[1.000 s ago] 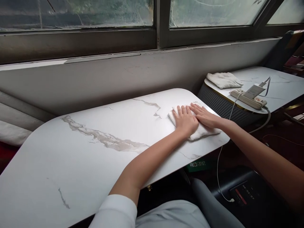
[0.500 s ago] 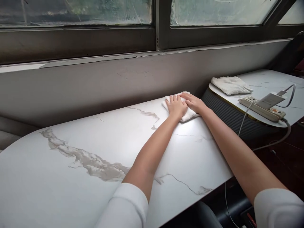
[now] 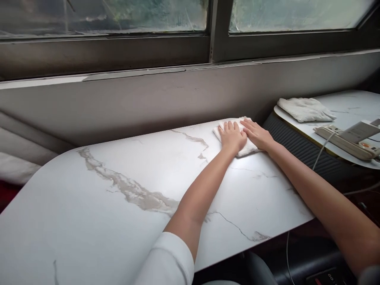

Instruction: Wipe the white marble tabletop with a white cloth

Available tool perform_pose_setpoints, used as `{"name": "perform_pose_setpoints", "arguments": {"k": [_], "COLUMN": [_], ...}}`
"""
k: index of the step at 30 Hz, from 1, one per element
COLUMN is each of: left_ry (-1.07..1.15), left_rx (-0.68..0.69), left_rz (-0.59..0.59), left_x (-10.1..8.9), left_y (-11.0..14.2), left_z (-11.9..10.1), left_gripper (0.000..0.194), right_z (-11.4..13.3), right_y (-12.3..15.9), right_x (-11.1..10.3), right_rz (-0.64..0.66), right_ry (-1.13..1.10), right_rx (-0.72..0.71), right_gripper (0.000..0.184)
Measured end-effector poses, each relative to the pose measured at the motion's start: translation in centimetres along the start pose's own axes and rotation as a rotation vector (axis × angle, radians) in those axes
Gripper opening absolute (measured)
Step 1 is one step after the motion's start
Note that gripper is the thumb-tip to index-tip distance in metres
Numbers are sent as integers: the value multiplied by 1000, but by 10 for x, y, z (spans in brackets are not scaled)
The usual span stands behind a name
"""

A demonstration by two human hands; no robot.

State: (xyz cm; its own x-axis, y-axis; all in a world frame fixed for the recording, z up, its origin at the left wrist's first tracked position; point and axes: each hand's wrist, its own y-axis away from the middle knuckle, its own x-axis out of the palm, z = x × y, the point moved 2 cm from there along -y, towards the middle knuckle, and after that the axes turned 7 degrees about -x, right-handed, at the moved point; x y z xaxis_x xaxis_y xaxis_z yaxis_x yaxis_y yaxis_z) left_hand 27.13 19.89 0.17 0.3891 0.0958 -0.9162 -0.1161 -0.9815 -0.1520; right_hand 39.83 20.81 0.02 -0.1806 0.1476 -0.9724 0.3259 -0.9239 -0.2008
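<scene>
My left hand [image 3: 233,136] lies flat on a folded white cloth [image 3: 248,149], fingers spread and pointing to the far edge. Beside it, my right hand [image 3: 257,135] rests palm down on the same cloth, its fingers stretched out. The two hands touch or nearly touch near the thumbs. Under them the cloth lies on the far right part of a white marble-patterned table [image 3: 127,166], and my palms cover much of it.
A second white cloth [image 3: 305,109] lies on another marble-patterned table [image 3: 352,103] at the right. There, a power strip [image 3: 346,142] carries a white charger [image 3: 360,130], and a cable [image 3: 321,152] hangs down. A wall [image 3: 133,99] below the window borders the far edge.
The camera view has turned a little to the left, so everything appears farther right. Both hands are still flat on the cloth, at about the same spot on the table.
</scene>
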Motion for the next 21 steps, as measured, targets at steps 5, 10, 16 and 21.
{"name": "perform_pose_setpoints", "arguments": {"k": [5, 10, 16, 21], "left_ry": [28, 38, 45, 56], "left_rx": [122, 253, 340, 315], "left_rz": [68, 126, 172, 172], "left_x": [-5, -17, -42, -59], "left_y": [34, 95, 182, 216], "left_z": [-5, -1, 21, 45], "left_gripper": [57, 57, 57, 57], "right_z": [15, 53, 124, 162], "right_y": [48, 117, 193, 205], "right_x": [0, -1, -7, -8], "right_rz": [-45, -113, -170, -182], "right_ry": [165, 238, 215, 182], "right_rx": [1, 8, 48, 4], "right_gripper": [56, 56, 55, 56]}}
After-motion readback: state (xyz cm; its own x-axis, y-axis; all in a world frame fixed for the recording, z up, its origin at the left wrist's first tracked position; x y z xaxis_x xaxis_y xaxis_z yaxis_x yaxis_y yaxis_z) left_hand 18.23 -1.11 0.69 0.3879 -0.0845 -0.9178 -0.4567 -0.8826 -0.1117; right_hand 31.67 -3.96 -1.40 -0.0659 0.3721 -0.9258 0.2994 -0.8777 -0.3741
